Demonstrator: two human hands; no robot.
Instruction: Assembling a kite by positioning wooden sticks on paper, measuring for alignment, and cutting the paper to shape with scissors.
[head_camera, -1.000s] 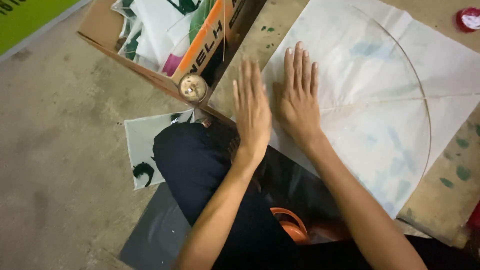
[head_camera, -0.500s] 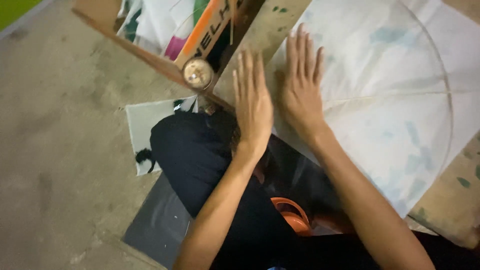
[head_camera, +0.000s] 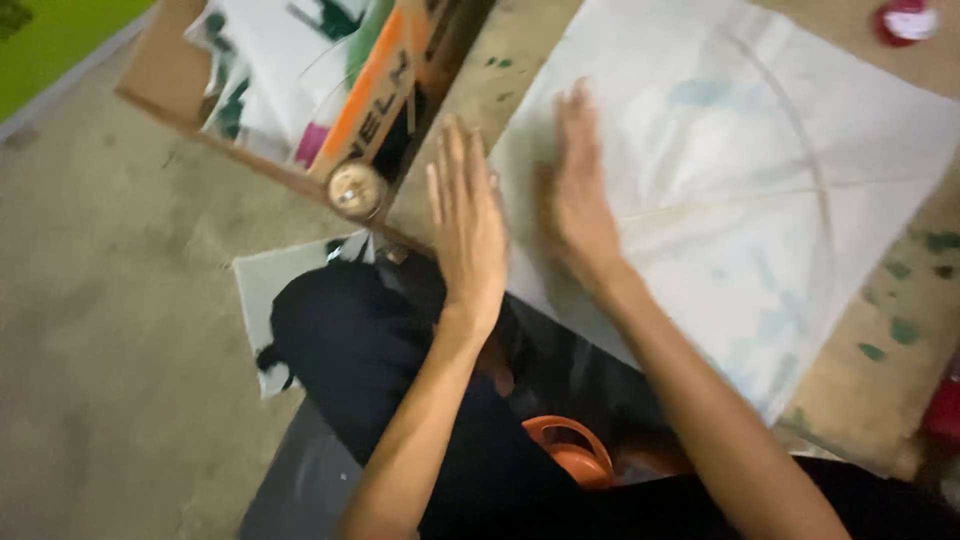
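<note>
A large white paper sheet (head_camera: 760, 170), shaped like a kite with a thin curved stick and a straight spine across it, lies on a low wooden board (head_camera: 860, 400). My left hand (head_camera: 466, 225) lies flat, fingers together, on the board at the sheet's left edge. My right hand (head_camera: 578, 195) presses flat on the sheet just beside it. Both hands hold nothing. The picture is blurred by motion.
A cardboard box (head_camera: 300, 90) with paper sheets stands at the upper left. A round spool (head_camera: 356, 188) sits at its corner. A white printed sheet (head_camera: 270, 290) lies on the floor by my knee. An orange object (head_camera: 570, 450) rests near my lap. A red item (head_camera: 905, 20) lies far right.
The view has shifted and blurred. Both hands slid slightly over the sheet's left edge, with the right hand's fingers now closer together.
</note>
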